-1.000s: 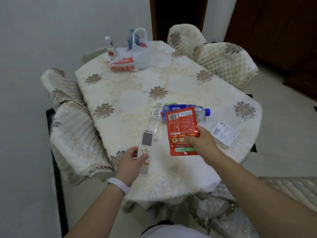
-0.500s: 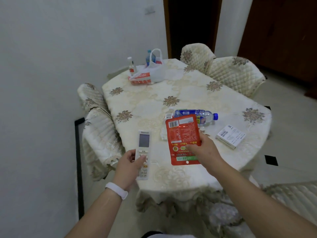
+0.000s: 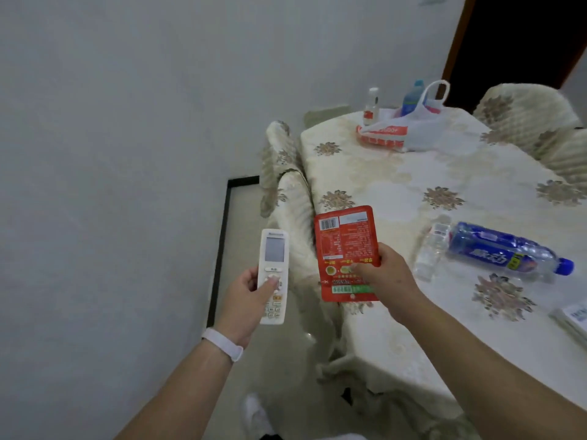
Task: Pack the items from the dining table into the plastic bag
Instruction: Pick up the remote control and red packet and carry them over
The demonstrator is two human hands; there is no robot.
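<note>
With both grips full, the step in hand reads as the carry: two items are lifted and the bag is not yet reached. Nearest, the left grip (image 3: 251, 293) is wrapped round the lower half of a white remote control (image 3: 273, 265), thumb on its buttons, screen end pointing away; it hangs off the table's edge, over the floor. Just right of it, the right grip (image 3: 386, 277) pinches a red pouch (image 3: 346, 246) by its lower right part, thumb on the printed face, the pouch upright over the near-left corner of the table (image 3: 397, 173).

Right of that grip and a little beyond, a clear bottle (image 3: 432, 246) and a blue-labelled bottle (image 3: 495, 249) lie on the cloth close together, the blue cap pointing right. Further right, at the frame edge, is a white box (image 3: 575, 312). All three look like items not yet packed.

Well beyond both grips, at the far end, sits the plastic bag (image 3: 419, 131), one handle loop standing up, with a blue bottle (image 3: 413, 95) seemingly inside and a small bottle (image 3: 371, 106) standing just left of it. Its mouth cannot be made out.

The next move, I judge, calls for bringing both grips forward along the table's left side to the bag. Neither is free to hold it open, so one item probably has to go in or down first.
</note>
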